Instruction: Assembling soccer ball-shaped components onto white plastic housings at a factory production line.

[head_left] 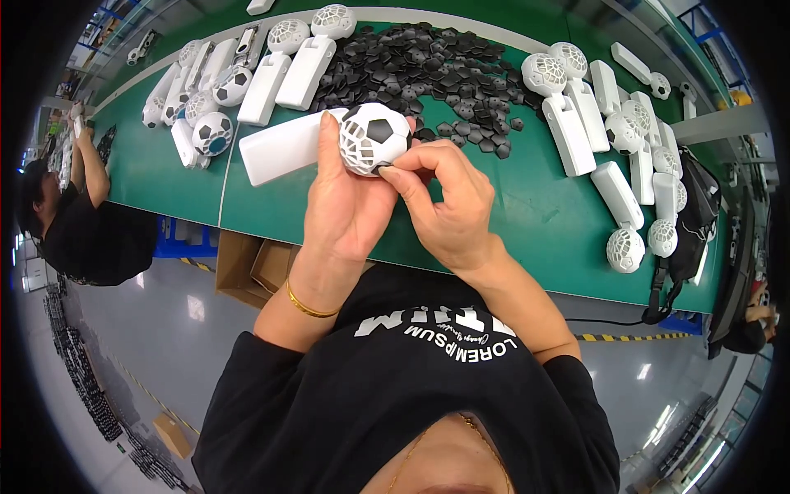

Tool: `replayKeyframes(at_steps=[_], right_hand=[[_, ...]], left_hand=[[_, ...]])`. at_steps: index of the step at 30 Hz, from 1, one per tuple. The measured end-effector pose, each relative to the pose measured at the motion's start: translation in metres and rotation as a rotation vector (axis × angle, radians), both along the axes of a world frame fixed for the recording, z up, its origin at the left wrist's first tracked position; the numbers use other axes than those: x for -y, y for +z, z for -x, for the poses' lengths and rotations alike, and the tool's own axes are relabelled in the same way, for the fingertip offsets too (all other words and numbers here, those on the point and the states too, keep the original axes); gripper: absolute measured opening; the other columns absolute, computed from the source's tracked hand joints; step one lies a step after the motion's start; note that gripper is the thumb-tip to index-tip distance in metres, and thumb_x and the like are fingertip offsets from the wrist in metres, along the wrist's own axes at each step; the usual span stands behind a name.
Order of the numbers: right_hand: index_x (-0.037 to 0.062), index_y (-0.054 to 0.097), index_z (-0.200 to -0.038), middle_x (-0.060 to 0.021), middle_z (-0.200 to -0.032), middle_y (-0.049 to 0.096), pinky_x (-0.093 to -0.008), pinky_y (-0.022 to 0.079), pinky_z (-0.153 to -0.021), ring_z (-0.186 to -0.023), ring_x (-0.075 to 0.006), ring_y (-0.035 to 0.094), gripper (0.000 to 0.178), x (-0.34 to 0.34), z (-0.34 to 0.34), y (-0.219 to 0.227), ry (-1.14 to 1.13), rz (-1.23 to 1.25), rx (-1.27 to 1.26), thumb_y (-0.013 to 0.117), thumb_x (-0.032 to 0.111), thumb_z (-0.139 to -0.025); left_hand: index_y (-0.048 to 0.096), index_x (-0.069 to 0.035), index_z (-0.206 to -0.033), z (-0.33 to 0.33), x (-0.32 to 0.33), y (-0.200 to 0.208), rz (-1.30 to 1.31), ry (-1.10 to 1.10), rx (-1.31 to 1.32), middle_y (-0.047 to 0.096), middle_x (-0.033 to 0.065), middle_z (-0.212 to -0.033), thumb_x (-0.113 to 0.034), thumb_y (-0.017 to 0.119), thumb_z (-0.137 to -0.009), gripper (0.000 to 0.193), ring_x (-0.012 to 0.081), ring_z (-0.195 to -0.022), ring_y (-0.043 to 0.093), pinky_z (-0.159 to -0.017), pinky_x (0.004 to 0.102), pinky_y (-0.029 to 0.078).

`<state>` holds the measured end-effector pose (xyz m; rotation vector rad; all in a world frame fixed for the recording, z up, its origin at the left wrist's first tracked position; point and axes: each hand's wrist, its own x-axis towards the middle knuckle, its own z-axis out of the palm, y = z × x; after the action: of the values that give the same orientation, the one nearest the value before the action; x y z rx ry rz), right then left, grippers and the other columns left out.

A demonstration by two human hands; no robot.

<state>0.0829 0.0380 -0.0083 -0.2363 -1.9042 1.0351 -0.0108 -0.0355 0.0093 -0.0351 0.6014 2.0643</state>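
Note:
A white device with a soccer-ball head and a long white handle lies across my left hand. The fingers of that hand are closed around the ball from behind, and the handle points left. Some openings of the ball's white lattice hold black panels, while others on its left side are open. At the ball's lower right, my right hand pinches a small black pentagon piece against the surface; its fingertips cover most of that piece.
Loose black pentagon pieces are heaped on the green table beyond the ball. White ball-headed devices stand grouped at left and right. A black bag lies at the right edge. Another person works at far left.

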Motion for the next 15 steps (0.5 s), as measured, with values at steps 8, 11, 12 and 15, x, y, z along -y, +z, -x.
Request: replayKeyframes(at_steps=[8,11,12,15], right_hand=[[0.0015,0.058,-0.085,-0.0091,-0.087,0.058,-0.0281,0.048,-0.062,-0.072,-0.0178,0.057,0.02,0.002,0.006,-0.007,-0.112,-0.058,-0.006,0.075,0.0,-0.075],[0.0021,0.057,-0.085,-0.0098,-0.093,0.056,-0.0311,0.048,-0.068,-0.079,-0.0197,0.055,0.02,0.003,0.011,-0.012,-0.134,-0.098,-0.047,0.074,0.001,-0.076],[0.0021,0.057,-0.085,-0.0098,-0.093,0.056,-0.0311,0.048,-0.068,-0.079,-0.0197,0.055,0.02,0.005,0.012,-0.013,-0.137,-0.097,-0.047,0.074,0.001,-0.076],[0.002,0.055,-0.089,-0.0113,-0.096,0.055,-0.0324,0.047,-0.074,-0.084,-0.021,0.055,0.023,0.012,0.014,-0.016,-0.15,0.009,-0.048,0.074,0.002,-0.077]], left_hand=[[0.05,0.0,-0.117,-0.004,0.002,0.003,0.001,0.07,-0.012,0.058,0.0175,-0.112,-0.045,0.032,-0.102,0.05,0.0282,-0.108,0.055,-0.097,0.0398,0.046],[0.05,-0.001,-0.118,-0.002,0.004,0.001,-0.033,0.066,-0.005,0.057,0.0169,-0.114,-0.045,0.031,-0.102,0.051,0.0273,-0.109,0.054,-0.097,0.0387,0.046],[0.05,-0.001,-0.118,-0.002,0.004,0.001,-0.032,0.064,-0.004,0.057,0.0169,-0.114,-0.045,0.031,-0.102,0.051,0.0273,-0.109,0.054,-0.097,0.0387,0.046],[0.05,-0.002,-0.119,-0.003,0.002,-0.001,-0.051,0.04,0.022,0.056,0.015,-0.116,-0.045,0.03,-0.102,0.05,0.0265,-0.109,0.054,-0.097,0.0376,0.046]])
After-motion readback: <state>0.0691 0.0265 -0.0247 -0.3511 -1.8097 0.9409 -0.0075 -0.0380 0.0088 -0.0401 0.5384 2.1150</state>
